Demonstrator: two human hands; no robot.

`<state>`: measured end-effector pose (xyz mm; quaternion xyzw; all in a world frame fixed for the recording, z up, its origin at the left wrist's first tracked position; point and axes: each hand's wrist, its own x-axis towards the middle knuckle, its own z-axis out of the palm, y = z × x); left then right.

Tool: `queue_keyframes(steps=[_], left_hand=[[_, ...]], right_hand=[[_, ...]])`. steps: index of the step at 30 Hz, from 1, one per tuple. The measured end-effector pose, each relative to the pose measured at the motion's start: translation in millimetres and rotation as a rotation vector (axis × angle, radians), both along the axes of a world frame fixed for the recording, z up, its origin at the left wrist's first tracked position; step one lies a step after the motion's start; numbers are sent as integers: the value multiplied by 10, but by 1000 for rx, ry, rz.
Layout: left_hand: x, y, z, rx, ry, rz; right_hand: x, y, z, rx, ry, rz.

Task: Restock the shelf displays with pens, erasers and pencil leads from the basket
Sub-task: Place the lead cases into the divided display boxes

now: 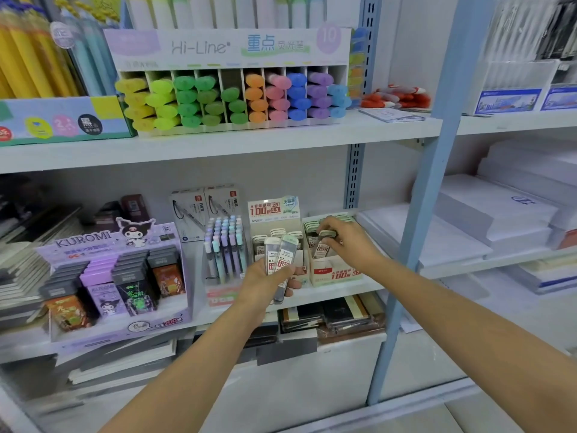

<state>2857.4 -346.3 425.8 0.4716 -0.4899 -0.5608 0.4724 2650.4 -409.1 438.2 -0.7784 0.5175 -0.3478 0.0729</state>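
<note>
The lead display box (274, 226), marked by its tall header card, is taken as the reference. Just in front of it, a small bundle of lead cases (281, 254) is gripped upright in the left hand (265, 278), the fingers curled round the lower ends. Two clear cases are plainly seen, and a darker one appears to lie beneath them. Immediately to its right, over a second lead box (335, 271), a single lead case (323, 246) is pinched near its cap by the curled fingertips of the right hand (348, 242). This case is tilted, with its lower end among the cases stored there. Both boxes are seen partly filled, with rows of caps towards the back. To the left of the reference box a pen display (223, 245) looks well stocked. The basket is not in view, so what remains in it cannot be told. The restocking of leads is judged to be under way but unfinished: one case is at the point of being seated and the bundle is not yet placed. Whether pens and erasers have been dealt with cannot be judged.
</note>
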Motion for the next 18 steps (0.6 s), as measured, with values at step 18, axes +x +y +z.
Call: queue_keyframes(steps=[18], left_hand=[[-148, 75, 44, -1, -40, -135]], right_hand=[[136, 391, 119, 247, -404, 253]])
